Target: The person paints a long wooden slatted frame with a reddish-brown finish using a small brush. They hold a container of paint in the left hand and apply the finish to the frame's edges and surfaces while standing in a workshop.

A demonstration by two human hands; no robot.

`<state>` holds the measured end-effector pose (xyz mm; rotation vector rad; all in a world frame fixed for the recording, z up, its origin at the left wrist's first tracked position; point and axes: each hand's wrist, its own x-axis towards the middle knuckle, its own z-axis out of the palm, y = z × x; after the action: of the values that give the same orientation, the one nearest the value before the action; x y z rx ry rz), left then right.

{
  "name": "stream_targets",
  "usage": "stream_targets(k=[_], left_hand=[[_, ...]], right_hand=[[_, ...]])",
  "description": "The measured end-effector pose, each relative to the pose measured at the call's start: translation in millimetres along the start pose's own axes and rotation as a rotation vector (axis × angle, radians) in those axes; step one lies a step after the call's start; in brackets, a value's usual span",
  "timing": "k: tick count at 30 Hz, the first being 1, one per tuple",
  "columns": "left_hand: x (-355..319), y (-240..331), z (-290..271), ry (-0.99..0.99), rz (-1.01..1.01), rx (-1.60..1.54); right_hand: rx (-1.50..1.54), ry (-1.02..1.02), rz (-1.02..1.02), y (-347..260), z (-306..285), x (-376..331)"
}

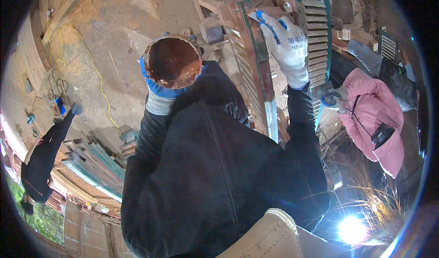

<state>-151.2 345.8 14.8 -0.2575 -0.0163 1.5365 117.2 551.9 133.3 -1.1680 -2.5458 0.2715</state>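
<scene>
While a rusty round can (173, 60) is being held out by the gloved left hand (162, 92), the end of a brown slatted shutter (261, 73) is being reached by the gloved right hand (288, 50). Left fingers: being wrapped round the can's side and underside, so it is being gripped. Right fingers: being bent at the upper end of the shutter's frame; whether they are closing on it, or on something small, cannot be told.

Step in hand, as judged: the can is being carried within reach while the shutter is being attended to. For the next move, a level can and a steady right-hand contact are probably being called for; the can's contents are not being shown clearly.

The can is being held forward of the dark jacket (201, 166), left of the shutter and well apart from it. Its mouth is being turned up toward the head; its long axis is running roughly along the line of sight, so its depth is being foreshortened. The shutter's long axis is running from upper middle down and slightly right, just beside a green shutter (315, 31).
</scene>
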Motion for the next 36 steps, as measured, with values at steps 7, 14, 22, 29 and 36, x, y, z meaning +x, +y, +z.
stream_targets(k=[7,14,22,29,36], left_hand=[[14.0,8.1,-1.5,0.089,0.034,0.157],[19.9,1.7,2.6,-0.016,-0.054,-0.093],[22.4,-2.3,6.4,0.143,0.025,0.713],[29.5,11.3,-8.7,0.139,-0.1,0.165],[55.7,3.5,-4.9,0.352,-0.171,0.545]], right_hand=[[-0.013,0.067,0.002,3.2,11.9,-1.8],[-0.061,-0.03,-0.018,-0.4,2.0,-6.2],[0.102,0.01,0.065,-1.4,4.2,1.1],[0.016,-0.023,-0.039,-9.8,-14.7,-8.5],[0.158,0.034,0.192,-0.1,-15.3,-15.7]])
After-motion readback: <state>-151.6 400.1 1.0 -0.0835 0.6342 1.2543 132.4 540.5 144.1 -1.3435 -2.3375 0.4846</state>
